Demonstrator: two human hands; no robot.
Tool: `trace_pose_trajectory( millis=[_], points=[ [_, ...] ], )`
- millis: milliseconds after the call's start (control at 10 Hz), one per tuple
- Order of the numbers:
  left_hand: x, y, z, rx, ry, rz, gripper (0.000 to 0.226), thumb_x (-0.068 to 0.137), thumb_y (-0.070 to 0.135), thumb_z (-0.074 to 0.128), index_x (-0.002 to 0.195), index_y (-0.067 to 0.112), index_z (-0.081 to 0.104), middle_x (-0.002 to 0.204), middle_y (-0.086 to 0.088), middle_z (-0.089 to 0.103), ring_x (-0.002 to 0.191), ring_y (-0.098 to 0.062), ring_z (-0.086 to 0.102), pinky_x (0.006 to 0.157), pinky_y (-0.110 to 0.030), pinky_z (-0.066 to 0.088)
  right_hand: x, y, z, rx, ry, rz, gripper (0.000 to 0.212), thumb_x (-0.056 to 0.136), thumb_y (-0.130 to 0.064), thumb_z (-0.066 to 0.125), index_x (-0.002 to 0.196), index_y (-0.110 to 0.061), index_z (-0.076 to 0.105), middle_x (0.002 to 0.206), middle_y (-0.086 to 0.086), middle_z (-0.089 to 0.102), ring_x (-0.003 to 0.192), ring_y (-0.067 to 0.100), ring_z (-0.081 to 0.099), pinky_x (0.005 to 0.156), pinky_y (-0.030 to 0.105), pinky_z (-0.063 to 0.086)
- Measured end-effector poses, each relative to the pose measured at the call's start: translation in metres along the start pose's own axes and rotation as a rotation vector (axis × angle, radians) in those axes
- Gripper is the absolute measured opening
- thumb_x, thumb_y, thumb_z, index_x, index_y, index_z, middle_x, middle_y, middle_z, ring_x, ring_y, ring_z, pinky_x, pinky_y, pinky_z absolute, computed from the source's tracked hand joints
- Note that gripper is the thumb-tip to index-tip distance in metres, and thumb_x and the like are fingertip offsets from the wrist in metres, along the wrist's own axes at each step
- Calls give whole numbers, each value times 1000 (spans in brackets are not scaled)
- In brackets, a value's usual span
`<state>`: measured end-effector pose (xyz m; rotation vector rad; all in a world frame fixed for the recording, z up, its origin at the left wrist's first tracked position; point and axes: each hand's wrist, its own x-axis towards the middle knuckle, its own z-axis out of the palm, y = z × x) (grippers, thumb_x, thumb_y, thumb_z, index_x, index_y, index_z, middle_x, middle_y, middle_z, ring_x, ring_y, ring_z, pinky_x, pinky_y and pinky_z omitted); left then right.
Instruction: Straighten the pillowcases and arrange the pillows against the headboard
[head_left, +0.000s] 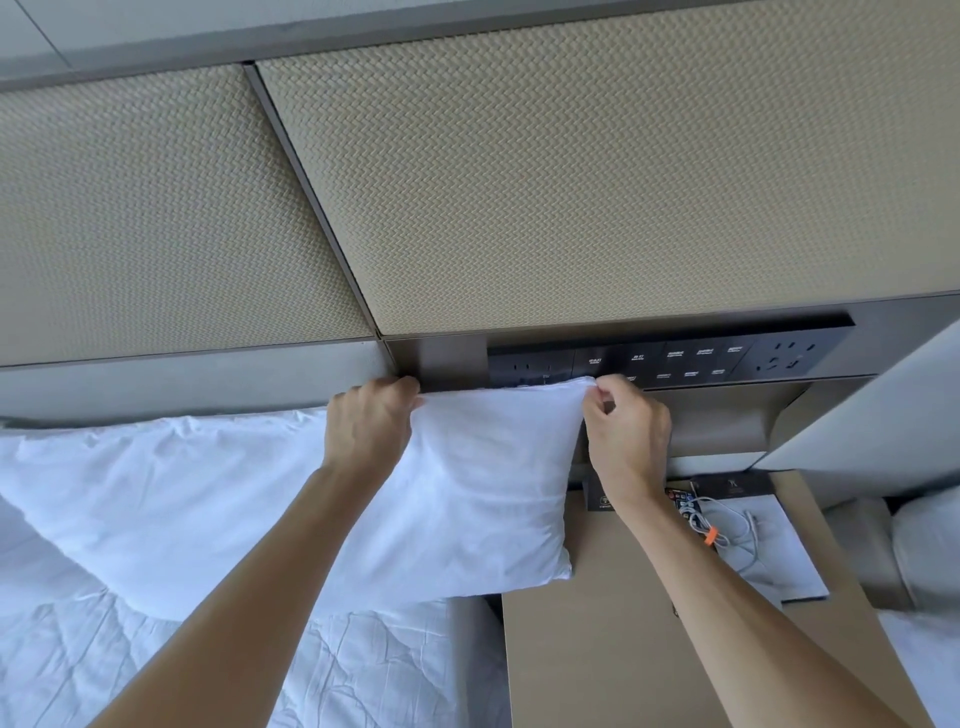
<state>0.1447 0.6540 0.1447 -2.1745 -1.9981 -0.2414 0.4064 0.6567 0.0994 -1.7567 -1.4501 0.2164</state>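
Observation:
A white pillow (483, 483) in a white pillowcase leans against the woven tan headboard (571, 182) at the right end of the bed. My left hand (366, 426) grips the pillowcase's top edge near the middle. My right hand (626, 436) pinches the top right corner. The pillow's right side hangs over the bed's edge towards the nightstand. More white pillow (145, 478) stretches to the left along the headboard; I cannot tell whether it is a second pillow.
A tan nightstand (597, 649) stands right of the bed, with a notepad (779, 551), a white cable (727, 525) and a remote on it. A black panel of switches and sockets (675, 358) runs behind. A wrinkled white sheet (311, 670) covers the mattress.

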Motion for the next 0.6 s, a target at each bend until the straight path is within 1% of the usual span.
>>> trace_pose_trajectory(
  millis=[100,200,300,400,500,600],
  points=[
    [-4,0,2,-10,19,-2,22,79,14,77,68,8,60,56,-9,60,44,-39,54,41,-27,32,-1,2,-1,-5,-12,-1,14,81,-4,58,67,-6,54,62,10,55,56,34,46,50,40,43],
    [-7,1,-2,-36,46,-19,14,82,14,74,74,9,63,63,-8,63,48,-39,56,39,-30,37,-3,-1,0,-31,-24,13,10,82,-6,60,72,-6,59,70,8,63,61,32,54,53,36,45],
    [-11,1,-7,-78,117,-27,7,83,12,72,82,11,65,68,-5,65,49,-37,56,37,-30,39,-7,-1,-1,-12,-25,8,2,84,-6,64,82,-7,64,80,7,66,66,28,58,59,29,34],
    [-21,3,-13,-118,183,-44,14,82,13,74,94,12,68,84,-2,68,57,-30,62,40,-27,37,-16,-1,-6,55,-24,11,9,87,-4,66,96,-7,66,91,5,64,66,23,56,64,19,24],
    [-45,-5,-21,-189,228,-127,24,85,14,72,108,11,67,108,-3,68,77,-27,67,45,-27,40,-29,-11,-12,122,-25,-22,17,87,-2,66,104,-5,64,94,5,61,63,19,55,61,19,33],
    [-76,-23,-31,-180,240,-250,40,90,22,67,128,12,59,132,-7,59,108,-29,61,65,-38,55,-43,-39,-7,169,-92,-74,20,89,-8,65,109,-7,63,101,5,62,68,19,59,64,29,47]
  ],
)
